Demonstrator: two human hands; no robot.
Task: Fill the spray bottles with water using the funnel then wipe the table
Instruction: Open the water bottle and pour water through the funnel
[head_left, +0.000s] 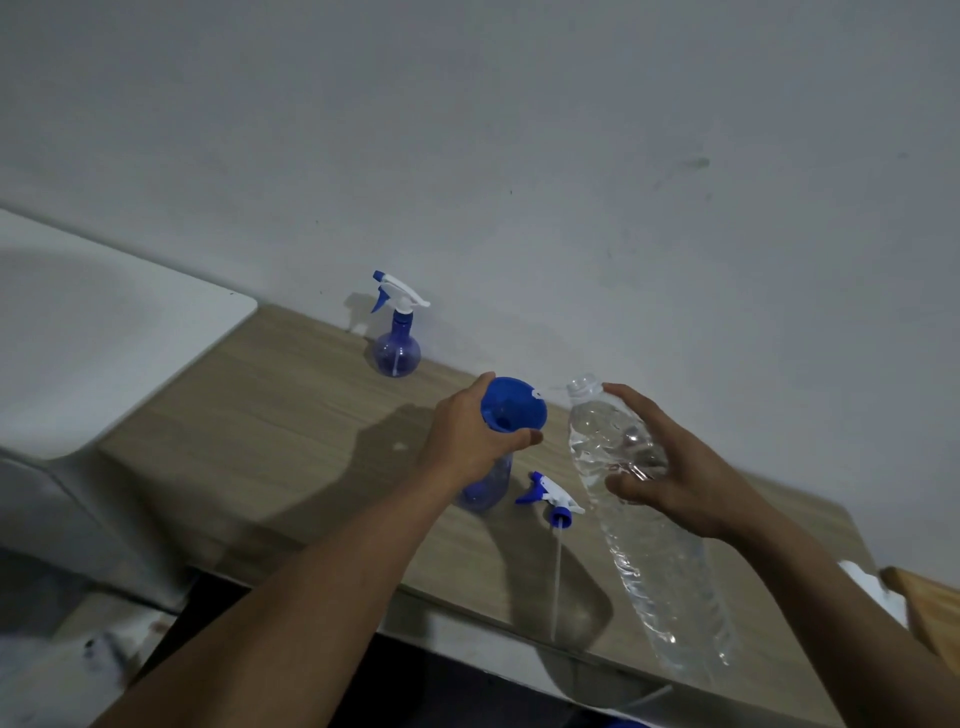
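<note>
A blue funnel (514, 404) is being steadied in an open spray bottle (485, 488) by the left hand (475, 436), its grip closed around the neck; just right of the funnel, a thin, crushable water bottle (644, 525), likely heavy, is being clasped mid-body by the right hand (675, 478).

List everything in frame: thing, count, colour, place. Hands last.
spray bottle with head on: 1, translucent blue with white and blue trigger, upright at the back of the table by the wall.
open spray bottle: 1, translucent blue, upright mid-table, largely hidden by the left hand.
funnel: 1, blue, seated in the open spray bottle's neck.
trigger head: 1, white and blue, lying on the table with its dip tube toward the front edge.
water bottle: 1, clear, uncapped, tilted with its mouth toward the funnel.
table: 1, light wood.
wall: 1, white, behind.
hands: left hand around the funnel and bottle neck; right hand gripping the water bottle.
</note>
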